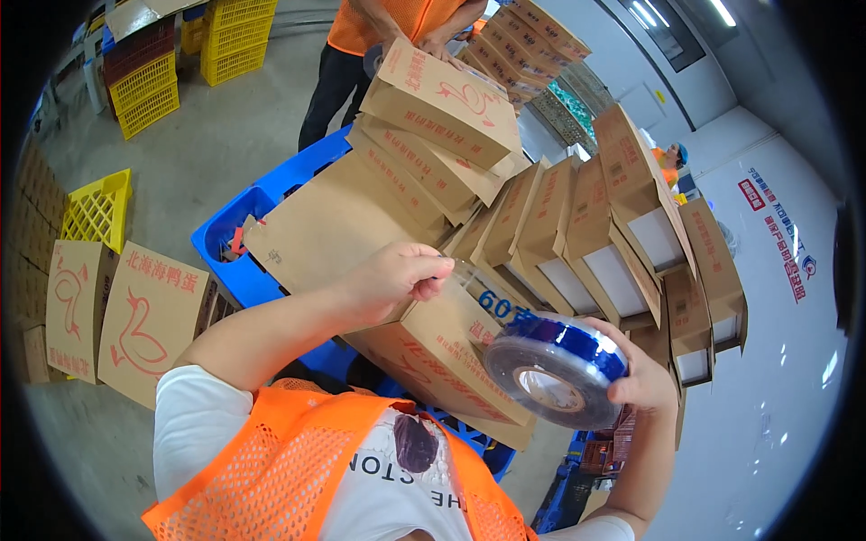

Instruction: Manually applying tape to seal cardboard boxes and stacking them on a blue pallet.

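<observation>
My left hand point(397, 278) is closed in a pinch on the free end of a clear packing-tape strip with blue print. The strip runs to a wide roll of packing tape point(591, 383), clear and blue around a pale core. My right hand point(648, 374) grips the roll by its outer edge. Both hands are above a brown cardboard box point(442, 365) with red print, which lies at the near side of a blue plastic pallet point(298, 176). A flat brown cardboard surface point(334, 221) is just beyond my left hand.
Tilted brown cartons point(577, 243) line the right side of the pallet. Across it, a person in an orange vest point(379, 32) handles another carton point(451, 99). Yellow crates point(144, 95) and a yellow pallet point(95, 207) stand at left, near printed cartons point(149, 316).
</observation>
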A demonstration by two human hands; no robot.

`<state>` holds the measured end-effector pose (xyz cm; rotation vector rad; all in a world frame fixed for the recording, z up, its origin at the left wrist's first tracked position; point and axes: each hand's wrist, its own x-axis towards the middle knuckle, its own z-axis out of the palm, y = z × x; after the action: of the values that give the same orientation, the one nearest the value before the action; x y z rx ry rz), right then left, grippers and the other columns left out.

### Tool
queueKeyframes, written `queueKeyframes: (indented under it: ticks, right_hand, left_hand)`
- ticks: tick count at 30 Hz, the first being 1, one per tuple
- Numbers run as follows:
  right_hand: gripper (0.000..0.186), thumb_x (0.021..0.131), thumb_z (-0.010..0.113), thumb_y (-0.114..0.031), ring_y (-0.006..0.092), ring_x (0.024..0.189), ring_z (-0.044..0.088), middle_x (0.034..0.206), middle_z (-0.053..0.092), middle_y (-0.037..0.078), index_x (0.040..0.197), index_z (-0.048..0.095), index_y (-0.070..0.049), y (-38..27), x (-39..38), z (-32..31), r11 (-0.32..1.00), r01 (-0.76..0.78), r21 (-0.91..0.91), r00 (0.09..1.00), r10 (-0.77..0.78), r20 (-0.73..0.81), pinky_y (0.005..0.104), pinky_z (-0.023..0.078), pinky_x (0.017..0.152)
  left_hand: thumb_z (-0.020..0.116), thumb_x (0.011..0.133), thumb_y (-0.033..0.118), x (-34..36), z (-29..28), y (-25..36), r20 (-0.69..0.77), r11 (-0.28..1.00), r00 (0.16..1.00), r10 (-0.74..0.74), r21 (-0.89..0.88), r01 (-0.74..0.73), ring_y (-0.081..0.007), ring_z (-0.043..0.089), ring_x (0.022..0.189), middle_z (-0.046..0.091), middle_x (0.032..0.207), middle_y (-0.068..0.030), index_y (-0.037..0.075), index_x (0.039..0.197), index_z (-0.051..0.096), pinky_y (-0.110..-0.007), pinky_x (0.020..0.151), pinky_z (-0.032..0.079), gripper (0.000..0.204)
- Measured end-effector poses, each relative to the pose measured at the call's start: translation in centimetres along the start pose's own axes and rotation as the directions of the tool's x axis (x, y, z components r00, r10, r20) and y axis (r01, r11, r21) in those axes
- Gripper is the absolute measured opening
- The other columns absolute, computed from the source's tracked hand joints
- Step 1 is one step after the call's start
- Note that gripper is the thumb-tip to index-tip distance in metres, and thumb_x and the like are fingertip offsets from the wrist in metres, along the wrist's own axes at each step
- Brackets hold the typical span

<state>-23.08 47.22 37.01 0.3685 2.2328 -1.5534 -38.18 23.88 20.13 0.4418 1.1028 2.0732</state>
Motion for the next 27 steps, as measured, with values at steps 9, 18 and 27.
queueKeyframes:
  ticks: [9,18,27]
  right_hand:
    - [0.109,0.045,0.087,-0.036,0.0214,0.115,0.041,0.123,0.044,0.011,0.13,0.03,0.003,-0.2,-0.4,0.8,0.994,0.044,0.102,0.999,-0.045,0.0,0.0325,0.028,0.099]
    - [0.113,0.039,0.089,-0.031,0.0204,0.115,0.041,0.122,0.045,0.012,0.13,0.03,0.004,-0.9,0.9,2.0,0.998,0.053,0.02,0.996,-0.054,0.073,0.0305,0.027,0.099]
    - [0.106,0.042,0.087,-0.037,0.022,0.107,0.049,0.114,0.051,0.012,0.125,0.037,0.006,-2.3,1.5,2.5,0.997,-0.075,-0.009,0.99,0.073,-0.122,0.0323,0.035,0.094]
  left_hand:
    - [0.055,0.084,0.022,-0.8,-5.5,-1.3,-0.23,0.992,0.971,-0.072,-0.114,0.046,-0.0075,0.044,0.059,0.048,0.064,0.0022,0.011,0.068,0.052,-0.023,0.061,0.039,0.02]
    - [0.053,0.082,0.023,-2.1,-11.3,-4.3,-0.291,0.99,0.956,-0.04,-0.14,-0.002,-0.0083,0.031,0.047,0.035,0.051,0.0033,0.013,0.055,0.04,-0.024,0.054,0.036,0.031]
    - [0.051,0.086,0.024,0.9,-13.0,-11.0,-0.169,0.973,0.972,-0.16,-0.195,0.126,-0.0087,0.036,0.051,0.039,0.055,0.0025,0.013,0.06,0.042,-0.024,0.055,0.036,0.03]
